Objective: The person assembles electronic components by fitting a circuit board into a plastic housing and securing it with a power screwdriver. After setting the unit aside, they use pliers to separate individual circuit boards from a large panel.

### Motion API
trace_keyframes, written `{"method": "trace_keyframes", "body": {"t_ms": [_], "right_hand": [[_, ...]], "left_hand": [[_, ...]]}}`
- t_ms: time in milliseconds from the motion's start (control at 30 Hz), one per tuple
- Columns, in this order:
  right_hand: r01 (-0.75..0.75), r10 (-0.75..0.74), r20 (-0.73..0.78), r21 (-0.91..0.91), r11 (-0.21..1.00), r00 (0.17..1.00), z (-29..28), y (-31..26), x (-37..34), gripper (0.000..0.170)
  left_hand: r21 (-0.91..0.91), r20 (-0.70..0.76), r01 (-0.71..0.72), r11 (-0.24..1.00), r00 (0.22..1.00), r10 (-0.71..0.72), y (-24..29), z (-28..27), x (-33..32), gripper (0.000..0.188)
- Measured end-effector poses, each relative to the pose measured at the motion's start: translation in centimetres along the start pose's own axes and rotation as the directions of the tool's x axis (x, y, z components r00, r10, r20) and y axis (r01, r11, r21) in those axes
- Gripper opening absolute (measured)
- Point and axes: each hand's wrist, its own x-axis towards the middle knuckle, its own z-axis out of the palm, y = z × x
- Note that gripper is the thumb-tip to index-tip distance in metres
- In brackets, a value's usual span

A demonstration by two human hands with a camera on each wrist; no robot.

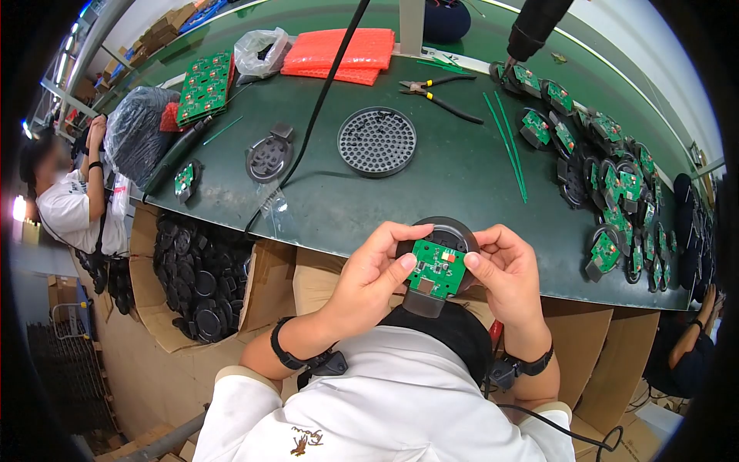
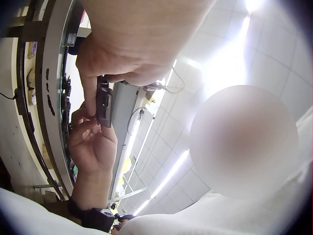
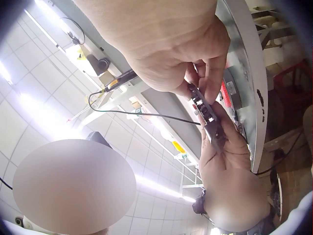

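Both hands hold one round black part (image 1: pixel 464 232) with a green circuit board (image 1: pixel 436 269) on its face, in front of the shirt at the table's near edge. The left hand (image 1: pixel 368 279) pinches its left side, the thumb on the board's left edge. On the other side the right hand (image 1: pixel 508 276) grips the rim, its thumb by the board's right edge. A grey connector block (image 1: pixel 423 304) points down toward the body. Edge-on, the black part (image 2: pixel 104 105) shows between the hands in the left wrist view, and the board assembly (image 3: pixel 206 115) in the right wrist view.
On the green table (image 1: pixel 331 223) stand a round perforated tray (image 1: pixel 377 142), pliers (image 1: pixel 439 96), red bubble wrap (image 1: pixel 339 52) and a board panel (image 1: pixel 205 88). Many board assemblies (image 1: pixel 616 185) are piled at the right. A tool (image 1: pixel 535 31) hangs above. A carton (image 1: pixel 262 281) of black parts stands lower left.
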Motion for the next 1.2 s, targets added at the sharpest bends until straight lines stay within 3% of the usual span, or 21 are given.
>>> {"method": "trace_keyframes", "body": {"t_ms": [433, 567, 600, 633, 667, 700, 800, 867, 1000, 1033, 1100, 1200], "right_hand": [[0.006, -0.006, 0.007, 0.012, 1.000, 1.000, -0.6, 0.4, -0.1, 0.022], [0.003, -0.002, -0.026, 0.044, 0.999, 1.000, -0.9, 0.9, -0.4, 0.023], [-0.073, 0.077, -0.067, 0.059, 0.996, 0.995, -0.9, 0.3, -0.4, 0.024], [-0.069, 0.071, -0.072, 0.028, 0.997, 0.995, -1.3, -0.4, -0.5, 0.025], [0.009, -0.007, -0.065, 0.036, 0.999, 0.998, -2.1, -0.3, -0.4, 0.024], [0.019, -0.014, -0.117, 0.039, 0.999, 0.993, -2.8, -0.9, -0.6, 0.024], [0.146, -0.124, -0.300, 0.055, 0.988, 0.946, -6.4, -2.8, -2.2, 0.029], [0.282, -0.242, -0.422, 0.035, 0.959, 0.874, -9.9, -4.1, -4.0, 0.031], [0.555, -0.505, -0.702, -0.186, 0.811, 0.502, -17.1, -8.3, -9.4, 0.034], [0.571, -0.551, -0.741, -0.277, 0.772, 0.385, -19.3, -9.2, -10.9, 0.034], [0.584, -0.567, -0.807, -0.383, 0.716, 0.167, -24.6, -10.6, -13.8, 0.033], [0.523, -0.554, -0.829, -0.506, 0.686, -0.075, -33.6, -12.4, -17.4, 0.032]], "left_hand": [[0.046, -0.004, 0.016, 0.999, 1.000, -0.015, -0.2, 0.0, 0.2, 0.035], [0.247, 0.071, -0.116, 0.962, 0.992, 0.102, -0.2, -0.1, 0.6, 0.040], [0.388, 0.096, -0.178, 0.904, 0.984, 0.152, 0.7, 0.4, 0.9, 0.044], [0.352, -0.003, -0.082, 0.932, 0.996, 0.089, 1.1, 0.9, 0.8, 0.047], [0.439, -0.032, -0.081, 0.895, 0.994, 0.106, 1.3, 0.2, 0.9, 0.048], [0.512, -0.055, -0.152, 0.845, 0.977, 0.208, 0.9, -0.4, 1.3, 0.047], [0.703, -0.093, -0.185, 0.687, 0.934, 0.346, 0.9, -3.2, 2.2, 0.037], [0.819, -0.093, -0.148, 0.554, 0.919, 0.384, 0.8, -4.6, 3.1, 0.029], [0.828, -0.112, -0.123, 0.547, 0.920, 0.376, -0.3, -6.8, 4.1, 0.018], [0.827, -0.154, -0.080, 0.557, 0.920, 0.361, 0.0, -6.3, 3.9, 0.017], [0.833, -0.076, -0.172, 0.526, 0.906, 0.416, -1.0, -7.0, 4.3, 0.016], [0.873, -0.030, -0.204, 0.443, 0.884, 0.466, -0.8, -6.2, 4.5, 0.015]]}}
